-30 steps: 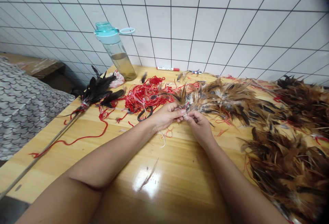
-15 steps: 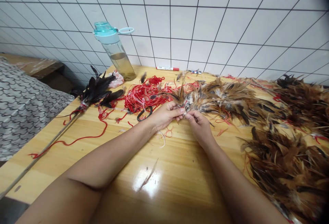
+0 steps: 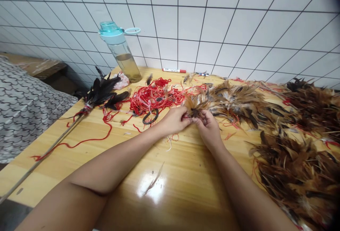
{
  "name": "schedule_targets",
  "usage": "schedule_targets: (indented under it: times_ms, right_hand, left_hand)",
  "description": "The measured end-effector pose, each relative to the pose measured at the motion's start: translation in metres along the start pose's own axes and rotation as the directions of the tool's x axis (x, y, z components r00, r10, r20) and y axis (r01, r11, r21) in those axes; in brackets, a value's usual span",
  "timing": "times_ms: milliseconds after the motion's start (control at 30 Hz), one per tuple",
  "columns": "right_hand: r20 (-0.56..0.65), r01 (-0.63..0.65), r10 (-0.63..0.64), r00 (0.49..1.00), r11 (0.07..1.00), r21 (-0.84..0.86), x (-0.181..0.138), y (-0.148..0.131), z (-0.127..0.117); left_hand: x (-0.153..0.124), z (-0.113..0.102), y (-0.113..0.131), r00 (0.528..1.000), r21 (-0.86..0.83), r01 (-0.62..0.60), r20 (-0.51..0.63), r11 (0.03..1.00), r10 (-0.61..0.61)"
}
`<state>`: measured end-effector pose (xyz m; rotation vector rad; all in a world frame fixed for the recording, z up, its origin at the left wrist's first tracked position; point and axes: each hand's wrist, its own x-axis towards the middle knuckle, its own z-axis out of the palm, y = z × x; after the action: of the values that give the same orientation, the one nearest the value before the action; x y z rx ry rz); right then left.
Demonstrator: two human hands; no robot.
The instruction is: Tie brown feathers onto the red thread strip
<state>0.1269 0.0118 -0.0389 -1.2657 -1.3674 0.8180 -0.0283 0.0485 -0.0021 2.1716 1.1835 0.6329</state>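
Near the middle of the table, my left hand (image 3: 175, 119) and my right hand (image 3: 210, 129) meet with fingertips pinched together. Between them is a small bunch of brown feathers (image 3: 196, 106), its tips fanned upward and its base hidden in the fingers. Right behind it lies a long heap of tan and brown feathers (image 3: 239, 98). A tangle of red string (image 3: 148, 98) sits to the left of the hands, with a black loop (image 3: 150, 116), perhaps a scissors handle, at its front edge.
At left, a thin stick (image 3: 42, 160) with black feathers (image 3: 102, 91) tied on lies across the table. A water bottle (image 3: 129, 66) and a marker (image 3: 174, 70) are near the tiled wall. Brown feather piles (image 3: 300, 174) cover the right side. A loose feather (image 3: 154, 181) lies in front.
The feathers at my fingers now stand up as a darker brown bunch between both hands. My left fingers have curled in more, and my right hand has turned slightly.
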Motion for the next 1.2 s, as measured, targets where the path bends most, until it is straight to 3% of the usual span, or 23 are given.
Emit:
schedule_targets:
  times_ms: [200, 333, 500, 667, 800, 933, 1033, 1200]
  right_hand:
    - [0.0, 0.163, -0.164, 0.986, 0.976, -0.144, -0.001, 0.001, -0.002]
    - [-0.097, 0.055, -0.064, 0.993, 0.994, -0.09, -0.001, 0.006, 0.0]
    - [-0.151, -0.04, 0.058, 0.987, 0.992, 0.123, 0.004, 0.007, -0.002]
    - [-0.249, -0.043, 0.112, 0.962, 0.963, 0.265, 0.007, 0.01, -0.003]
    - [-0.221, -0.061, 0.127, 0.967, 0.957, 0.283, 0.006, 0.007, -0.002]
    - [-0.181, -0.088, 0.144, 0.973, 0.954, 0.288, 0.003, 0.004, -0.001]
    - [-0.135, -0.104, 0.148, 0.98, 0.953, 0.286, 0.0, 0.003, 0.001]
    - [-0.024, -0.117, 0.13, 0.991, 0.95, 0.289, -0.001, -0.001, 0.004]
  left_hand:
    - [-0.002, 0.008, -0.001, 0.988, 0.21, -0.151, 0.003, 0.966, 0.154]
    - [-0.002, 0.01, -0.003, 0.985, 0.184, -0.17, 0.016, 0.968, 0.17]
    - [-0.003, 0.006, -0.004, 0.982, 0.044, -0.186, 0.031, 0.981, 0.185]
    - [-0.001, 0.001, -0.005, 0.994, -0.127, -0.068, 0.079, 0.99, 0.078]
    - [0.001, -0.002, -0.003, 0.998, -0.309, 0.029, 0.062, 0.951, -0.01]
    - [0.0, -0.002, 0.003, 0.99, -0.401, 0.09, 0.132, 0.912, -0.039]
    - [-0.001, 0.003, 0.006, 0.983, -0.396, 0.076, 0.181, 0.915, -0.003]
    - [0.0, 0.011, 0.004, 0.991, -0.347, 0.069, 0.132, 0.936, -0.024]
